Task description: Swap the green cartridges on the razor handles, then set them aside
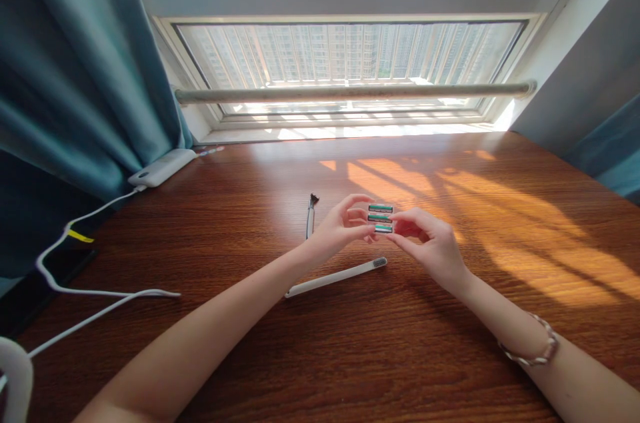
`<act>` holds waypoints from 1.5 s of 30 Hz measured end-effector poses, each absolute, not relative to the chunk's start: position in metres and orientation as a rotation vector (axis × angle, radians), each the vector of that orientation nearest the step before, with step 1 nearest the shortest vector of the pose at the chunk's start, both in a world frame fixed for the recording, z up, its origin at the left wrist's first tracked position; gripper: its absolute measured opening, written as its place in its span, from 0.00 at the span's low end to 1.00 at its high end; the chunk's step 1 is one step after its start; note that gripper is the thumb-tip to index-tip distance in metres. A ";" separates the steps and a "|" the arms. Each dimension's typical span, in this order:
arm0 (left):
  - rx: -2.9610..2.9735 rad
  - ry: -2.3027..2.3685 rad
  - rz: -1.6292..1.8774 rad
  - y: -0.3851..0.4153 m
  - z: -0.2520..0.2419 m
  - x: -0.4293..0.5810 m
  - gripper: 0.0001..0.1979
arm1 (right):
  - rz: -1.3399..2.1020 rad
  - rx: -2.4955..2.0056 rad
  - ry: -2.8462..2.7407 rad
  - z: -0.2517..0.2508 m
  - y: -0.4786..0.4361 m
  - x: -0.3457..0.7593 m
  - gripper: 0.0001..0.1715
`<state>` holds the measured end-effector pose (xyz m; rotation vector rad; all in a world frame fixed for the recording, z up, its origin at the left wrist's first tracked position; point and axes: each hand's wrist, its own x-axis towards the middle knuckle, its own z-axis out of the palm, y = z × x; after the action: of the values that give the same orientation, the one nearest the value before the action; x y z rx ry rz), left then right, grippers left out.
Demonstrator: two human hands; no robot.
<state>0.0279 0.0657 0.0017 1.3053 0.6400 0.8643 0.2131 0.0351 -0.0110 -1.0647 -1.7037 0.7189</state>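
Above the table, my left hand (333,230) is closed on the left side of a small pack holding three razor cartridges (381,208) with green strips, stacked in a column. My right hand (433,243) pinches with thumb and forefinger at the right end of the lowest razor cartridge (384,228). Whether it grips that cartridge alone or the pack's edge too, I cannot tell. Behind my left wrist lies a razor handle (310,220) with a dark head, its near end hidden by the hand. A white toothbrush (340,278) with grey bristles lies nearer me, below both hands.
A white power strip or adapter (163,168) with a white cable (50,270) sits at the table's left back, beside a blue curtain (85,56). A metal bar (350,93) crosses the window behind the brown wooden table (400,356). Something white and curved (17,376) enters at lower left.
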 end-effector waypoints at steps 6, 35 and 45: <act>1.323 0.662 0.887 0.065 0.002 0.028 0.23 | 0.832 -1.031 -1.625 -0.013 0.036 0.211 0.24; 2.178 1.084 1.148 0.066 0.001 0.023 0.04 | 0.679 -1.032 -1.904 -0.014 0.036 0.209 0.27; 2.235 1.102 1.134 0.066 0.000 0.023 0.04 | 0.663 -1.023 -1.933 -0.014 0.036 0.208 0.28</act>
<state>0.0234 0.0657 0.0000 2.2345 1.1023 1.1340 0.2084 0.0364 -0.0142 -1.0226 -1.9329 0.6629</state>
